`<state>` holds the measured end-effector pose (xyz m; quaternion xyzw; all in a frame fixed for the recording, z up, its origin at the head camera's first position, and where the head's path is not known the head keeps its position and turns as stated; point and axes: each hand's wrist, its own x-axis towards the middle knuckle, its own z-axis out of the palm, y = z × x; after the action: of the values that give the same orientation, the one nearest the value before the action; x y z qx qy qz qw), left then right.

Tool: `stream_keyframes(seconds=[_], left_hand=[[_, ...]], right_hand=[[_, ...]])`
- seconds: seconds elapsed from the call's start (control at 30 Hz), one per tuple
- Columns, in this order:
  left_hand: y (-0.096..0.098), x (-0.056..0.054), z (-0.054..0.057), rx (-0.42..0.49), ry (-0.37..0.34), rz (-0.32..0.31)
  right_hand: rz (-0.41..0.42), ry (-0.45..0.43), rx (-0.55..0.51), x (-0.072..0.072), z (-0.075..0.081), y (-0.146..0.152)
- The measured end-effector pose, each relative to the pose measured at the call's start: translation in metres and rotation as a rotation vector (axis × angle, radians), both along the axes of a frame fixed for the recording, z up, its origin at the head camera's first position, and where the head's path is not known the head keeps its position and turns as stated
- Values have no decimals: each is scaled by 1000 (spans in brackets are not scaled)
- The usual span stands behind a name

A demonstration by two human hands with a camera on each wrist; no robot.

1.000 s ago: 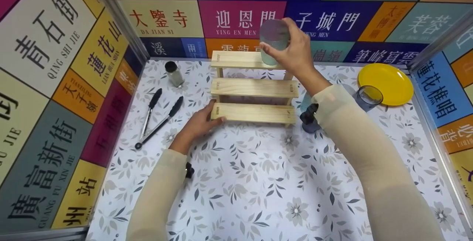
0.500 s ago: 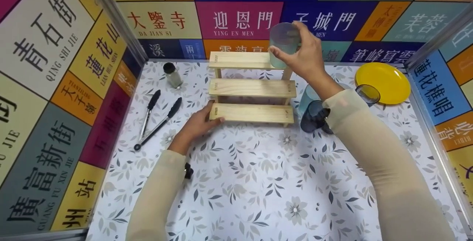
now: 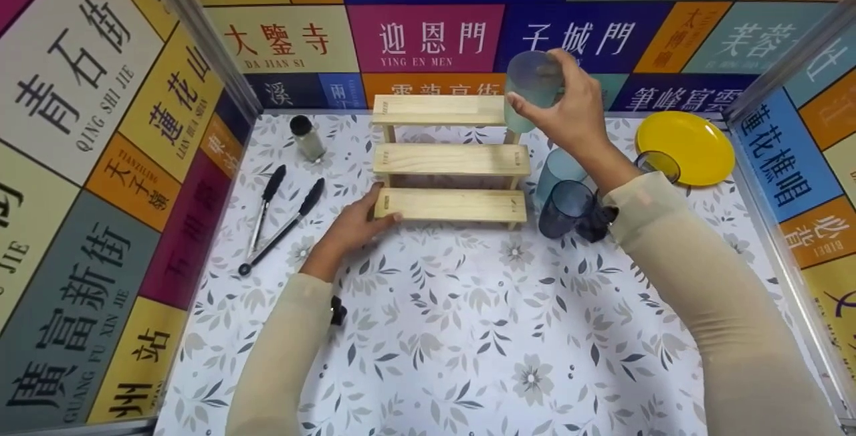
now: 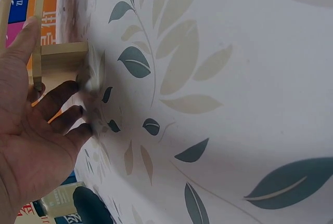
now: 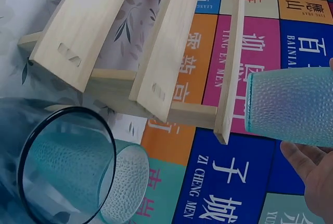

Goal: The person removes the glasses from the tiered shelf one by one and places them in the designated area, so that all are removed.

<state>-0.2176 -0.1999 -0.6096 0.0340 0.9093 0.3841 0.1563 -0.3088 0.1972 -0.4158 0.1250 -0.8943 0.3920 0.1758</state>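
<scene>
A three-tier wooden shelf stand (image 3: 451,158) stands on the patterned tablecloth. My left hand (image 3: 351,227) grips the left end of its lowest tier; the left wrist view shows the thumb (image 4: 23,44) against the wood. My right hand (image 3: 578,105) holds a pale teal, dimpled tumbler (image 3: 531,85) at the right end of the top tier. In the right wrist view this tumbler (image 5: 291,107) has a small gap from the shelf edge. Below that hand, a second teal tumbler (image 3: 558,172) and a dark blue glass (image 3: 567,208) stand right of the stand.
A yellow plate (image 3: 695,145) lies at the back right, with another dark glass (image 3: 659,165) beside it, partly hidden by the right arm. To the left are a black-capped jar (image 3: 307,138) and black-tipped tongs (image 3: 277,229). Printed panels (image 3: 428,35) wall in the table.
My right hand has moved the tumbler rightward and slightly down, from over the top tier to its right end. My left hand keeps its grip. The view has shifted slightly.
</scene>
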Motion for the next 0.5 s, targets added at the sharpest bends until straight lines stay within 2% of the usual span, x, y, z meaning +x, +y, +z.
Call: stream_keyframes(seconds=[0.17, 0.5], left_hand=[[0, 1, -1, 7, 19, -4], [-1, 1, -2, 18, 8, 5]], right_hand=[[-2, 20, 15, 7, 0, 8], [1, 33, 11, 19, -1, 27]])
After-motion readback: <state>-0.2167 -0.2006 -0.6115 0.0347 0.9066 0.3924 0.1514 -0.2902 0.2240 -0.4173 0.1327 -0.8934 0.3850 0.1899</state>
